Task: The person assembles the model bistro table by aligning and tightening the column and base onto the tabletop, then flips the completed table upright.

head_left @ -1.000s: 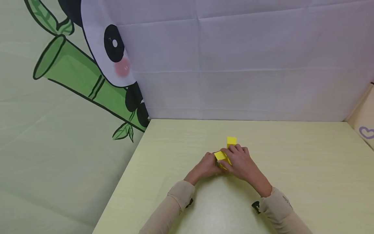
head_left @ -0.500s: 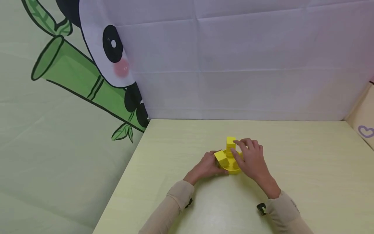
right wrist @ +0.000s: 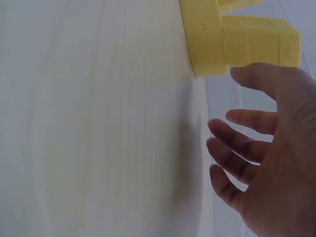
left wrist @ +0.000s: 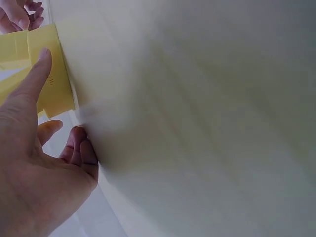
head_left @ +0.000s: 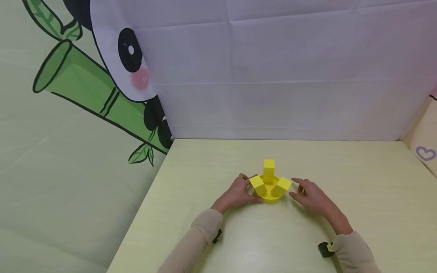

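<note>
A yellow round base sits on the table with three yellow block-shaped pieces standing in it. The back piece is upright, while the left piece and the right piece lean outward. From the left, my left hand holds the base, its thumb along the front wall and its index finger toward the back. Small raised marks show on the base wall beside that thumb. To the right, my right hand holds nothing; its loosely bent fingers are near the right piece, fingertips just off it.
The pale wooden table runs back to a white cloth. Left of it hangs a green cloth printed with a bamboo and panda drawing. A pale panel with a heart stands at the right edge.
My right hand has drawn away to the right from the yellow pieces, uncovering the right piece and the base. My left hand has stayed at the base.
</note>
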Demonstrator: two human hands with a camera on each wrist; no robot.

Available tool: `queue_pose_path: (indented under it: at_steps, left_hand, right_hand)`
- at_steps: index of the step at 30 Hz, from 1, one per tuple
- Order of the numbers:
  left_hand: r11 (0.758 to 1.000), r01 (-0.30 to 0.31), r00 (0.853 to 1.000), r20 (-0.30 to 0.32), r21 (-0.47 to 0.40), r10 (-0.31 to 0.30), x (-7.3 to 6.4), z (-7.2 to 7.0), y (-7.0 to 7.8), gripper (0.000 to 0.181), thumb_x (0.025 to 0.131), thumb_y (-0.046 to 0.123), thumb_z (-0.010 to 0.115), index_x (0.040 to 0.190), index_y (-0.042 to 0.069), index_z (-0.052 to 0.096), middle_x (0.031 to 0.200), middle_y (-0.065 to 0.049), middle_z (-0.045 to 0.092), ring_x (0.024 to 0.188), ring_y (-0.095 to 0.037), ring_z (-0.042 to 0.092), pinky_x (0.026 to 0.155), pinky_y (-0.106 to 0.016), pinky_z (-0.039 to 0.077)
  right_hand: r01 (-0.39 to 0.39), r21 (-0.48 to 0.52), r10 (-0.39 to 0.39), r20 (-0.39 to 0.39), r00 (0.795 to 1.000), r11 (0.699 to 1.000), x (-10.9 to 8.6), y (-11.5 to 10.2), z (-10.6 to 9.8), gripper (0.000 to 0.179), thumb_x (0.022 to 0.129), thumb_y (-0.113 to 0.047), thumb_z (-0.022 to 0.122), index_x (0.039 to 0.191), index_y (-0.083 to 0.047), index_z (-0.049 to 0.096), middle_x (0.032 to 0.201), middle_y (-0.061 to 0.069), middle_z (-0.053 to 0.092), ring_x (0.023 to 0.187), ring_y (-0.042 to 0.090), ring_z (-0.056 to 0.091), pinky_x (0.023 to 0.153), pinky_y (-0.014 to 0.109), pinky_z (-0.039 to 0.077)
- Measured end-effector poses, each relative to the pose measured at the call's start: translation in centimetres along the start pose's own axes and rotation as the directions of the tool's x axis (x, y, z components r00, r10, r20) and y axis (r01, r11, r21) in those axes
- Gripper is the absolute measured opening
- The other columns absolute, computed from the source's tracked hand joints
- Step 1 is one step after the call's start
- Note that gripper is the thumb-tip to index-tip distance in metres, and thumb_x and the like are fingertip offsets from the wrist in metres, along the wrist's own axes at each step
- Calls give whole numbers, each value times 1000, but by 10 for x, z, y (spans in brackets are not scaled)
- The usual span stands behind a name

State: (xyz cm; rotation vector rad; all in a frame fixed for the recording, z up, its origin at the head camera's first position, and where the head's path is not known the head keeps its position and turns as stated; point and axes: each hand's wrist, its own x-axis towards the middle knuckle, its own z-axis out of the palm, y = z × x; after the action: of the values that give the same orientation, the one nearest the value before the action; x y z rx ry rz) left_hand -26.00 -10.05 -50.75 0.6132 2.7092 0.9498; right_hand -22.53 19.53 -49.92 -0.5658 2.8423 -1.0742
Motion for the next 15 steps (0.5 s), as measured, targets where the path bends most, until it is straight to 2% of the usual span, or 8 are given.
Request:
queue_pose_path:
  at_steps: [2,5,9,13,15]
  left_hand:
    - [1000,-2,1000,7,6,2,1,0,-1,90,78,45,91,155,20,51,110,-1,49,100,-17,46,87,-31,44]
    - [1000,-6,1000,16,28,6,2,0,-3,90,78,47,91,155,22,51,104,1,51,95,-15,47,83,-29,44]
    - [999,-9,1000,20,53,8,5,0,-5,82,78,49,90,149,22,59,97,2,54,92,-15,47,79,-28,42]
    - [999,-4,1000,22,49,3,6,0,-6,65,78,48,90,130,15,70,91,1,52,87,-15,46,75,-28,39]
    - [999,2,1000,23,47,-3,6,0,-5,58,78,48,90,121,13,72,90,1,51,86,-15,45,73,-28,38]
  right_hand:
    - [3,19,-4,54,999,1000,2,1,4,64,96,-26,75,143,9,51,86,4,57,76,19,50,66,34,45]
    - [0,3,0,79,997,1000,4,-1,11,60,91,-36,80,133,0,60,79,1,51,73,19,45,64,35,38]
    - [-21,-25,22,51,998,999,7,-6,19,47,86,-43,83,109,-7,65,76,1,47,72,20,43,65,38,31]
    - [-54,-33,54,11,998,998,8,-10,25,44,85,-45,83,90,-8,59,76,2,47,73,22,42,68,40,29]
    - [-73,-37,73,-1,997,997,9,-12,27,46,84,-46,84,86,-9,56,76,3,46,74,22,42,69,41,28]
